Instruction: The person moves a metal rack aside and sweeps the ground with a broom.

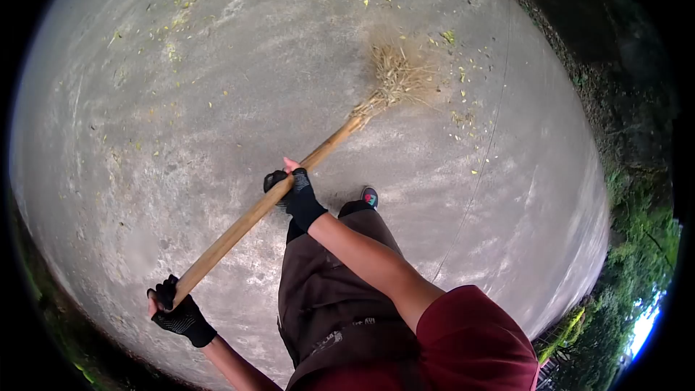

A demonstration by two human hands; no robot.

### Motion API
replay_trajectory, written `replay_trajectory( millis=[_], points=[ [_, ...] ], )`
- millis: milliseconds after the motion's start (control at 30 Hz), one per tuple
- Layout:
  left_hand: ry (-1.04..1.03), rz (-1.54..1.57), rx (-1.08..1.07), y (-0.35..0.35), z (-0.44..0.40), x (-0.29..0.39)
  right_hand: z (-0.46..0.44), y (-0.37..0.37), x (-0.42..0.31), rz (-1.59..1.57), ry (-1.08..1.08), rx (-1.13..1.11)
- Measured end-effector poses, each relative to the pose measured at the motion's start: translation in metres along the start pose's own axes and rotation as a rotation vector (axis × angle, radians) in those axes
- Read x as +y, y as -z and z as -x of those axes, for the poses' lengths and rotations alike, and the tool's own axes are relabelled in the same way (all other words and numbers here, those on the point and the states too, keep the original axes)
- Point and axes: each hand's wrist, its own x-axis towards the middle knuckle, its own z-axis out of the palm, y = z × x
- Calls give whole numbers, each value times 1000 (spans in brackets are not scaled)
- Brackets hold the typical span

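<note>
A broom (242, 226) with a long wooden handle slants across the view, from lower left up to the right. Its straw bristles (397, 76) meet the concrete floor and look blurred at their edges. At the handle's lower-left end, my left hand (177, 311) is closed round the wood, in a black fingerless glove with pale dots. My right hand (293, 190), gloved the same way, grips the handle about midway, its thumb lying along the wood. Small yellow leaves (463, 116) lie just right of the bristles.
Concrete floor (203, 130) spreads all round, with more yellow leaves (174, 47) scattered at upper left. A thin line (481, 166) runs down the floor on the right. Beyond the floor's right edge grow green plants (637, 239). My shoe (369, 196) stands below the broom.
</note>
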Motion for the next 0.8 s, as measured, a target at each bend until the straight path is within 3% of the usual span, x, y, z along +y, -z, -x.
replay_trajectory(
  millis=[33,67,133,167,233,300,367,433,467,500,533,567,600,633,667,700,733,767,800],
  points=[
    [135,-3,-111,-19,-1,-39,27,-4,-50,17,131,190],
    [212,25,-111,-50,6,-85,38,26,-107,-146,156,155],
    [377,-76,-290,-114,29,-177,70,79,-215,-72,434,205],
    [469,-145,-346,-139,47,-220,118,35,-232,-98,567,278],
    [587,-199,-410,-196,100,-302,124,173,-351,-116,631,-26],
    [756,-317,-519,-220,151,-376,160,190,-409,-334,724,267],
    [782,-301,-499,-253,182,-427,180,232,-459,-323,653,463],
    [581,-461,-610,-273,190,-457,161,249,-485,-288,637,688],
    [533,-563,-553,-248,179,-473,143,262,-493,-503,359,434],
    [638,-526,-440,-269,146,-439,110,245,-478,-509,262,375],
    [596,-486,-276,-265,118,-412,70,223,-442,-1354,93,-150],
    [439,-454,-194,-255,87,-372,41,174,-393,-798,177,166],
    [374,-254,-275,-241,51,-315,13,123,-344,-208,82,479],
    [301,-112,-279,-216,40,-248,11,65,-278,-295,12,290],
    [-34,-763,-69,-195,53,-185,-26,48,-227,-159,-15,396],
    [102,-166,-252,-192,64,-130,-13,-23,-179,-208,9,452],
    [-139,-409,-165,-202,86,-120,-17,-64,-149,-56,-82,388],
    [-368,-734,6,-213,108,-110,-36,-85,-130,-43,-170,191],
    [-536,-1011,238,-223,130,-99,-48,-116,-135,195,-169,25]
  ],
)
